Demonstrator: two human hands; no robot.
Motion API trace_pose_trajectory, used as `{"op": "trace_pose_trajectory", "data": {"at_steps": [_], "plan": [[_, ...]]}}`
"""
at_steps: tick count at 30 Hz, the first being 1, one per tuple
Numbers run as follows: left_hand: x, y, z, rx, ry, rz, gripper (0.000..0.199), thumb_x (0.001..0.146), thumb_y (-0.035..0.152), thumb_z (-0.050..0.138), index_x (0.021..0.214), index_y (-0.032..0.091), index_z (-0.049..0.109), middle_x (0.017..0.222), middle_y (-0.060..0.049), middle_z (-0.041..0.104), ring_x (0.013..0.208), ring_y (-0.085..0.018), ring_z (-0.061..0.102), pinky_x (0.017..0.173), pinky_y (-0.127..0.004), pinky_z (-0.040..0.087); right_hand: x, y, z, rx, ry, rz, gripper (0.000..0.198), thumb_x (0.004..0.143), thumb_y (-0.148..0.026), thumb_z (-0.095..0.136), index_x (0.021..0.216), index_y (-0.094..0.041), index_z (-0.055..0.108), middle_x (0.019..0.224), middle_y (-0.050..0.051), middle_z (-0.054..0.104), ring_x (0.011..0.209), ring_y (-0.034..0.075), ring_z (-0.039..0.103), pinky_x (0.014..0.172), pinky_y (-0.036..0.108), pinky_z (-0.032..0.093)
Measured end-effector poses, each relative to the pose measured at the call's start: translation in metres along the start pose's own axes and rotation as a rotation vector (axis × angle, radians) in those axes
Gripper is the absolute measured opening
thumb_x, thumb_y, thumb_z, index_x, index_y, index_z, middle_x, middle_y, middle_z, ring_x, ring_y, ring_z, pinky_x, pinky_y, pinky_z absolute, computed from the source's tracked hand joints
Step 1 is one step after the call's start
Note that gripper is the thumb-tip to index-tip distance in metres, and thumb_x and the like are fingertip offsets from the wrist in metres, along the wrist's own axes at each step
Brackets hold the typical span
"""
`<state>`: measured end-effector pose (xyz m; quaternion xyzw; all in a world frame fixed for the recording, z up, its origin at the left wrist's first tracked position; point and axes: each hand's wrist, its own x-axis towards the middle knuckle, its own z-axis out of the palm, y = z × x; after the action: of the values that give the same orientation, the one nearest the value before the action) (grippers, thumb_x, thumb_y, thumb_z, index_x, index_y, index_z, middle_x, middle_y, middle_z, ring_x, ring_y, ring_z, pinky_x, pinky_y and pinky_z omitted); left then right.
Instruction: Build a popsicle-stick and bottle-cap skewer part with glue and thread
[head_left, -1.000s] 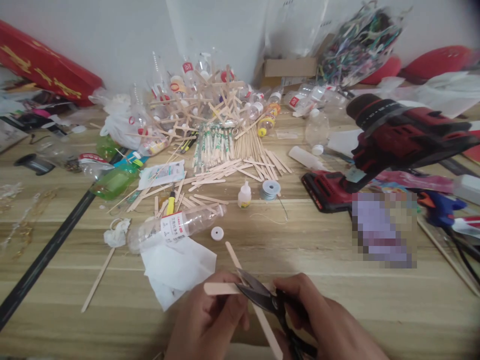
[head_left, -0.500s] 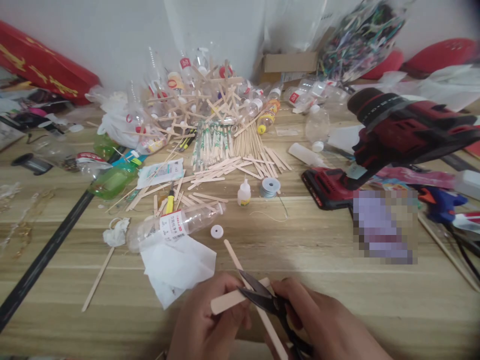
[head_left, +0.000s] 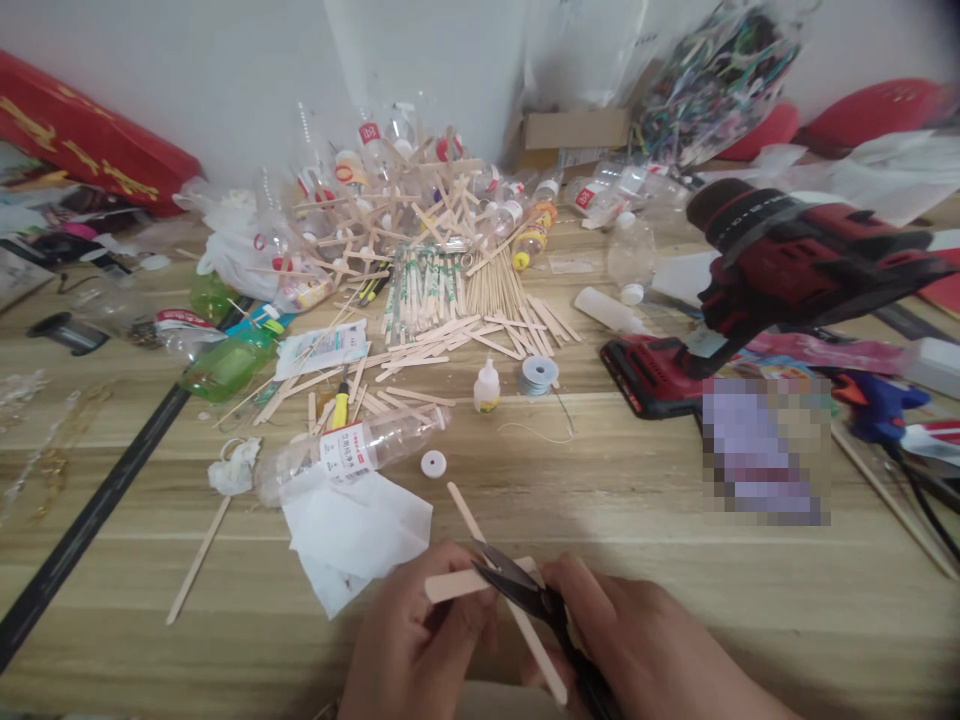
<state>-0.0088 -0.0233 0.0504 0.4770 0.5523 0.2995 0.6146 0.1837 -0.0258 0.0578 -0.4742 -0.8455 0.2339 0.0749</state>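
Observation:
Two flat wooden craft sticks [head_left: 453, 585] cross each other close to the front of the table. My left hand [head_left: 412, 630] is closed on them, fingers pinching near the crossing. Black scissors [head_left: 534, 598] are in my right hand [head_left: 637, 625], their narrowed blades lying over the crossing; I cannot tell whether they touch the wood. The long stick points up past the blade tips and down between my hands. Beyond my left hand lie a white paper sheet [head_left: 356, 540] and a clear plastic bottle [head_left: 401, 436] on its side, with a white disc [head_left: 433, 464] near its neck.
A red and black cordless drill [head_left: 652, 375] stands at the right. Mid-table are a small glue bottle [head_left: 487, 388] and a wire spool [head_left: 539, 372]. Piled sticks [head_left: 427, 345] and plastic bottles fill the back. A black bar [head_left: 97, 490] runs along the left.
The scissor blades have come closer together at the crossed sticks. The sticks have tilted slightly, while both hands stay in nearly the same place.

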Motion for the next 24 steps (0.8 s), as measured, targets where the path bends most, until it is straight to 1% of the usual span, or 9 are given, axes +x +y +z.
{"op": "trace_pose_trajectory", "data": {"at_steps": [5, 11, 14, 17, 20, 24], "plan": [[0.001, 0.001, 0.000, -0.043, -0.022, -0.027, 0.042, 0.084, 0.060, 0.055, 0.068, 0.021, 0.056, 0.062, -0.001, 0.056, 0.062, -0.016, 0.053, 0.058, -0.024, 0.039, -0.001, 0.005, 0.005, -0.044, -0.013, -0.032, 0.027, 0.071, -0.002, 0.048, 0.090, -0.021, 0.048, 0.077, 0.003, 0.071, 0.060, 0.018, 0.068, 0.045, 0.022, 0.041], [0.002, -0.001, 0.000, -0.041, -0.015, -0.024, 0.043, 0.084, 0.060, 0.055, 0.067, 0.021, 0.056, 0.062, 0.000, 0.056, 0.060, -0.015, 0.053, 0.057, -0.024, 0.039, -0.002, 0.009, 0.011, 0.007, 0.005, -0.026, 0.031, 0.069, 0.003, 0.045, 0.089, -0.021, 0.048, 0.078, 0.003, 0.071, 0.060, 0.016, 0.068, 0.048, 0.021, 0.042], [0.002, -0.001, 0.000, -0.016, -0.003, -0.010, 0.044, 0.084, 0.060, 0.055, 0.066, 0.020, 0.056, 0.061, 0.000, 0.056, 0.059, -0.014, 0.052, 0.056, -0.023, 0.038, 0.001, 0.010, 0.012, 0.044, -0.011, -0.019, 0.032, 0.069, 0.005, 0.044, 0.088, -0.020, 0.048, 0.078, 0.003, 0.072, 0.058, 0.015, 0.068, 0.047, 0.020, 0.043], [0.001, 0.001, -0.001, 0.014, 0.015, 0.004, 0.044, 0.085, 0.059, 0.055, 0.066, 0.020, 0.056, 0.060, 0.001, 0.055, 0.059, -0.014, 0.050, 0.055, -0.023, 0.036, 0.003, 0.010, 0.010, 0.046, -0.030, -0.005, 0.032, 0.070, 0.004, 0.045, 0.091, -0.020, 0.049, 0.081, 0.004, 0.072, 0.062, 0.016, 0.069, 0.050, 0.021, 0.045], [0.001, 0.003, -0.001, 0.011, 0.025, 0.022, 0.042, 0.085, 0.058, 0.056, 0.066, 0.020, 0.057, 0.061, 0.000, 0.055, 0.060, -0.014, 0.051, 0.057, -0.022, 0.038, 0.001, 0.008, 0.006, 0.035, -0.029, -0.001, 0.033, 0.069, 0.000, 0.047, 0.096, -0.020, 0.048, 0.086, 0.005, 0.072, 0.069, 0.018, 0.070, 0.054, 0.022, 0.047], [0.002, 0.004, 0.003, -0.050, -0.035, 0.037, 0.044, 0.083, 0.060, 0.057, 0.068, 0.020, 0.059, 0.063, 0.000, 0.055, 0.060, -0.014, 0.051, 0.056, -0.022, 0.038, -0.002, 0.002, 0.001, 0.023, 0.029, -0.005, 0.039, 0.060, -0.008, 0.053, 0.096, -0.021, 0.043, 0.088, 0.006, 0.070, 0.072, 0.022, 0.070, 0.055, 0.026, 0.048]]}}
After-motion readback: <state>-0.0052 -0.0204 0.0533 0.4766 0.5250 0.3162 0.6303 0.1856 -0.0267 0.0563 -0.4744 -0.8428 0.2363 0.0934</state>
